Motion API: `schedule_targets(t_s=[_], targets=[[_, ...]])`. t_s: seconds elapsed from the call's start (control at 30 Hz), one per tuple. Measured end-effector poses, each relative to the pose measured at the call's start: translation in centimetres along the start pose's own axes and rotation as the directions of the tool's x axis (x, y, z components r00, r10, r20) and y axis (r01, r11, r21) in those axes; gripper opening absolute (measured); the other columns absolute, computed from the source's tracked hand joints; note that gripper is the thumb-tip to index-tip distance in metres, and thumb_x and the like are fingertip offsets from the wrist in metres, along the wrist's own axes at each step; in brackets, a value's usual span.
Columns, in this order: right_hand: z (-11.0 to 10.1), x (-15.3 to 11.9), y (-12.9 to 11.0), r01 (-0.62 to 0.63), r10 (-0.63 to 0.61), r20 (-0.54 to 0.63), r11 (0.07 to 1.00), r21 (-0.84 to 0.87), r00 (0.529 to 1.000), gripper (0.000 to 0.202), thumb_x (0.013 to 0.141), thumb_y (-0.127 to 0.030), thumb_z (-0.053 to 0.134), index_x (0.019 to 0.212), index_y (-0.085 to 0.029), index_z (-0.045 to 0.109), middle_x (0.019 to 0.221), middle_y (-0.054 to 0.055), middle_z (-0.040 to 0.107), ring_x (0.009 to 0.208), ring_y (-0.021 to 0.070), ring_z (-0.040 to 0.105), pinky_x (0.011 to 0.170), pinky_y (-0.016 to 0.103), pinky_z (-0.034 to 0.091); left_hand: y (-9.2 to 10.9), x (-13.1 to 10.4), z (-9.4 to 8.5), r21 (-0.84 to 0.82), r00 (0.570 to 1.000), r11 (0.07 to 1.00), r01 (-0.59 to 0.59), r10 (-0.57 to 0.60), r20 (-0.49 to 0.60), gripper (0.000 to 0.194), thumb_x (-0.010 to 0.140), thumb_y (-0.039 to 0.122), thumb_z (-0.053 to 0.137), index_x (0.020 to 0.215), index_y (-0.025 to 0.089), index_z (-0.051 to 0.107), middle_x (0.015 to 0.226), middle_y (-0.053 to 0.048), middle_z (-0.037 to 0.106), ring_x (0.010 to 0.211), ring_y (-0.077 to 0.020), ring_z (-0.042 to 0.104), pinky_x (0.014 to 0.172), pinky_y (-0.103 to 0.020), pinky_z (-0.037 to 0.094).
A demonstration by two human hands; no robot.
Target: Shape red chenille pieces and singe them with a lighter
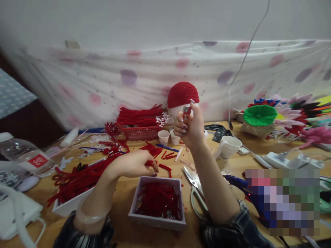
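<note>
My right hand (192,122) is raised in front of a ball wrapped in red (183,93), its fingers closed round a red lighter (186,113). Low over the table, my left hand (141,164) bends downward at the back left corner of a white box (157,224). Its fingers are curled together, and what they hold, if anything, is hidden. Dark red fuzzy pieces (157,199) fill the box. Just behind the box lies a bent red strip (165,167).
Scissors (198,193) lie beside my right forearm. A red basket (142,133) of red stems, paper cups (163,137) and a white mug (230,146) stand behind. Another box (63,206) of red strips and a bottle (23,155) are left; flowers (260,115) and a power strip (280,160) are right.
</note>
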State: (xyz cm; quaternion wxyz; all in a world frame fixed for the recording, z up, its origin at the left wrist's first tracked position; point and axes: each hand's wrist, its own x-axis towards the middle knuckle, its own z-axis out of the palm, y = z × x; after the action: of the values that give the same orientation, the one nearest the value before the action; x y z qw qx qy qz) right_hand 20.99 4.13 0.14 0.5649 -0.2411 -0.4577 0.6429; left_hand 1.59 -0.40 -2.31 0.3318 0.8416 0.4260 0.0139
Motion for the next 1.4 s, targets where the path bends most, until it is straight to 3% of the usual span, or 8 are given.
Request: schedule_targets(t_s=[0.1, 0.27, 0.6, 0.87, 0.93, 1.07, 1.27, 1.4], targets=[[0.4, -0.1, 1.0, -0.047, 0.065, 0.072, 0.973, -0.227, 0.995, 0.058, 0.076, -0.072, 0.058, 0.052, -0.02, 0.048, 0.038, -0.01, 0.025, 0.034, 0.0052, 0.016, 0.034, 0.021, 0.014, -0.2, 0.3, -0.3, -0.261, 0.988, 0.965, 0.006, -0.046, -0.147, 0.027, 0.077, 0.03, 0.064, 0.099, 0.016, 0.074, 0.074, -0.001, 0.067, 0.059, -0.0126, 0.053, 0.055, -0.023, 0.038], [0.6, -0.7, 2.6, 0.194, 0.09, 0.404, 0.768, -0.61, 0.911, 0.018, 0.072, -0.03, 0.078, 0.078, -0.015, 0.071, 0.067, 0.0, 0.064, 0.059, 0.0106, 0.053, 0.056, 0.023, 0.044, -0.9, 0.4, 0.0, -0.615, 0.976, 0.788, -0.004, -0.131, -0.175, 0.033, 0.077, 0.037, 0.067, 0.101, 0.019, 0.053, 0.052, 0.013, 0.03, 0.044, -0.006, 0.021, 0.042, -0.019, 0.019], [0.9, -1.8, 3.4, 0.31, 0.082, 0.432, 0.578, -0.755, 0.898, 0.016, 0.082, -0.03, 0.068, 0.078, -0.014, 0.069, 0.066, 0.0, 0.062, 0.059, 0.0121, 0.05, 0.054, 0.023, 0.037, -0.8, -0.4, 1.3, -0.757, 0.977, 0.652, -0.037, -0.136, -0.166, 0.033, 0.074, 0.029, 0.065, 0.095, 0.026, 0.039, 0.053, 0.015, 0.027, 0.041, -0.0041, 0.015, 0.043, -0.017, 0.01], [-0.6, -3.5, 7.3, 0.231, 0.003, 0.335, 0.719, -0.656, 0.942, 0.026, 0.081, -0.038, 0.067, 0.07, -0.016, 0.06, 0.062, -0.001, 0.053, 0.056, 0.0113, 0.042, 0.05, 0.023, 0.032, -2.3, 0.0, 3.3, -0.726, 0.983, 0.687, -0.021, -0.119, -0.141, 0.041, 0.074, 0.031, 0.07, 0.105, 0.022, 0.045, 0.051, 0.015, 0.037, 0.039, -0.0047, 0.022, 0.041, -0.017, 0.015], [-1.3, -3.8, 8.6, 0.155, -0.064, 0.169, 0.773, -0.615, 0.984, 0.028, 0.076, -0.04, 0.071, 0.068, -0.017, 0.058, 0.056, -0.003, 0.048, 0.051, 0.0099, 0.038, 0.046, 0.022, 0.028, -2.9, 0.5, 4.1, -0.736, 0.945, 0.661, -0.144, -0.13, -0.301, 0.043, 0.075, 0.037, 0.072, 0.108, 0.02, 0.05, 0.055, 0.013, 0.043, 0.04, -0.0044, 0.024, 0.04, -0.018, 0.016], [-2.5, -4.4, 11.0, -0.079, 0.065, -0.052, 0.938, -0.338, 0.997, 0.032, 0.063, -0.04, 0.078, 0.072, -0.017, 0.057, 0.044, -0.011, 0.032, 0.04, 0.0053, 0.021, 0.039, 0.021, 0.014, -3.7, 1.0, 5.6, -0.615, 0.719, 0.669, -0.417, -0.171, -0.673, 0.033, 0.069, 0.036, 0.08, 0.089, 0.014, 0.065, 0.072, -0.001, 0.066, 0.057, -0.009, 0.052, 0.048, -0.019, 0.035], [-3.2, -4.8, 12.4, -0.114, 0.102, -0.075, 0.979, -0.17, 0.992, 0.038, 0.059, -0.037, 0.079, 0.068, -0.021, 0.046, 0.045, -0.014, 0.024, 0.04, 0.0032, 0.014, 0.039, 0.019, 0.01, -3.1, -1.0, 5.6, -0.625, 0.566, 0.615, -0.48, -0.327, -0.757, 0.015, 0.072, 0.024, 0.079, 0.072, 0.013, 0.07, 0.051, 0.005, 0.058, 0.049, -0.0061, 0.051, 0.043, -0.016, 0.027], [-4.1, -4.5, 11.7, -0.085, 0.075, -0.094, 0.99, -0.109, 0.993, 0.036, 0.059, -0.035, 0.08, 0.07, -0.02, 0.049, 0.046, -0.014, 0.024, 0.04, 0.0031, 0.015, 0.04, 0.019, 0.01, -1.8, -6.0, 2.3, -0.629, 0.485, 0.516, -0.582, -0.401, -0.777, 0.012, 0.087, 0.024, 0.068, 0.08, 0.015, 0.071, 0.05, 0.01, 0.053, 0.047, -0.0021, 0.047, 0.05, -0.014, 0.034]])
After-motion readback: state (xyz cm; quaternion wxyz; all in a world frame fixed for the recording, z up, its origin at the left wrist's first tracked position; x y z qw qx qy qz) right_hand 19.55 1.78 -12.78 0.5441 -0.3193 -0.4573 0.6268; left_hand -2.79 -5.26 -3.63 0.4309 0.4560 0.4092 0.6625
